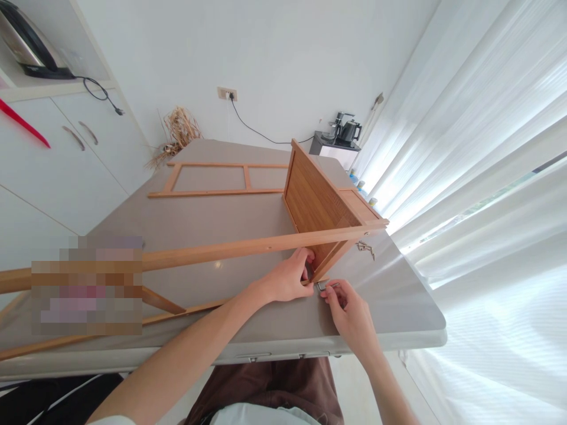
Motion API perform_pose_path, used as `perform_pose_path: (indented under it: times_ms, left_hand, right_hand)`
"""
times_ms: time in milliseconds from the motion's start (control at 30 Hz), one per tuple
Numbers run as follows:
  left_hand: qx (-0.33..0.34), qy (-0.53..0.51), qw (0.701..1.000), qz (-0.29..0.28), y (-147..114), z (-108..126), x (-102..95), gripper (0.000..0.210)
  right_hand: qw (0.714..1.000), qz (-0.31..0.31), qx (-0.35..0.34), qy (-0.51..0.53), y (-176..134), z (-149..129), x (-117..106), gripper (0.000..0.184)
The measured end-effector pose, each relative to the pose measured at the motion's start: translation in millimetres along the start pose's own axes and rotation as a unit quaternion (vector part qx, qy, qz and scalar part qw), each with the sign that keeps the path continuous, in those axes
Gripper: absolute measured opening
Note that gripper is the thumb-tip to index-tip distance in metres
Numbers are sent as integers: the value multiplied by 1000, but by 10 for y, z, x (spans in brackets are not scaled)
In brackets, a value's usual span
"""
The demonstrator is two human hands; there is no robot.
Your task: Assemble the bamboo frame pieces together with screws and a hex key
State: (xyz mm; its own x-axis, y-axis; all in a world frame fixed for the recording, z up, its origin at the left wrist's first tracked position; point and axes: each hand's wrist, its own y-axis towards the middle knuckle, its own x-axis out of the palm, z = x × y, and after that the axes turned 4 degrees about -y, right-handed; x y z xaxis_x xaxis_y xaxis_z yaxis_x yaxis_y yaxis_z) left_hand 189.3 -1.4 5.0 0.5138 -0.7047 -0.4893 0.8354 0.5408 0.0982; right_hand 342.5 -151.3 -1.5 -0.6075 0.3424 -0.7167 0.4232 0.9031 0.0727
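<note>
A wooden frame (248,245) with an upright slatted panel (310,195) stands on its side on the grey table. My left hand (295,276) is closed round the frame's lower corner, at the near end of the panel. Just right of it, my right hand (345,304) pinches a small bent metal hex key (319,287), whose tip meets the wood at that corner. The screw under the tip is too small to make out. A little heap of screws (365,248) lies on the table beyond my right hand.
A second ladder-like wooden frame (212,193) lies flat at the back of the grey table (398,295). White curtains (487,147) hang on the right. Dried stalks (179,130) stand behind the table, and a kettle (349,131) sits on a low cabinet. A blurred patch covers the left side.
</note>
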Motion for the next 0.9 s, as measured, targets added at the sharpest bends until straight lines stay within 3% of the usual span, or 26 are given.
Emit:
perform_pose_path:
  times_ms: [200,667,900]
  left_hand:
    - [2,-3,1000,-3,1,14,-2,38]
    - [1,-3,1000,3,8,-7,13,40]
    - [-1,-2,1000,1,9,4,7,39]
  right_hand:
    - [999,5,-16,-28,34,-17,-33,19]
    - [982,31,-138,-122,118,399,-199,32]
    - [974,26,-179,-135,96,393,-161,28]
